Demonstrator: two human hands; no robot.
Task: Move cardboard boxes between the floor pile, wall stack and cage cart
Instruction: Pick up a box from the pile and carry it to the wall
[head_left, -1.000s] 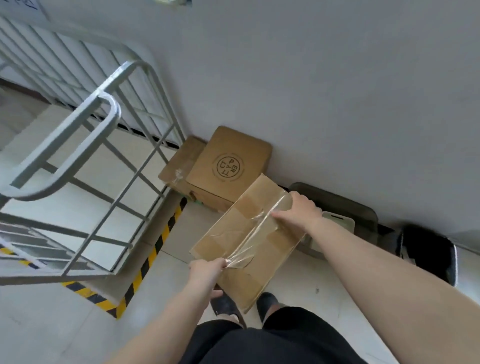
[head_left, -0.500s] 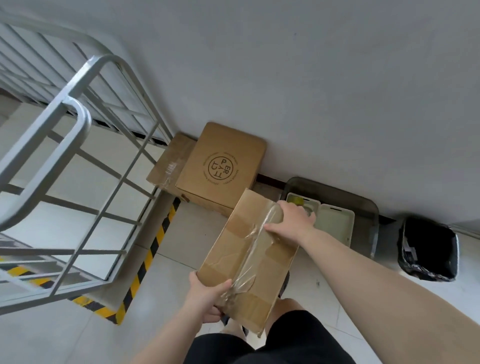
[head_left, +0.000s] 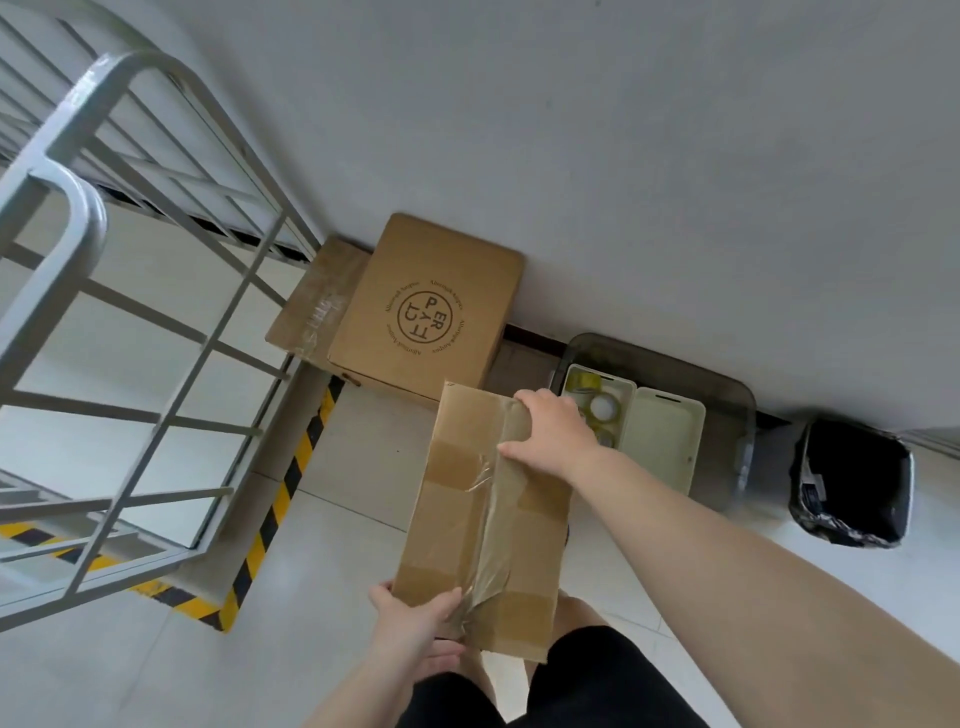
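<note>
At the person's feet, over the black shorts and bare knees, a flattened cardboard box is held in the air above the pale tiled floor, its long axis running from six o'clock towards twelve. The left hand grips the near corner, thumb lying on top and fingers curled out of sight beneath. The right hand clamps the far edge, fingers wrapped over it and thumb pressed on the top face beside a strip of loose clear tape that runs down the middle of the box. Out at nine o'clock stands the grey metal cage cart, with a black-and-yellow hazard stripe on the floor along its base. Farther off at twelve o'clock, a large printed box with a round logo sits against the white wall, and a thinner taped box lies under it, sticking out on the cart side. At two o'clock a grey bin by the wall holds pale green trays with rolls of tape, and just beyond it at three o'clock stands a wastebasket lined with a black bag.
</note>
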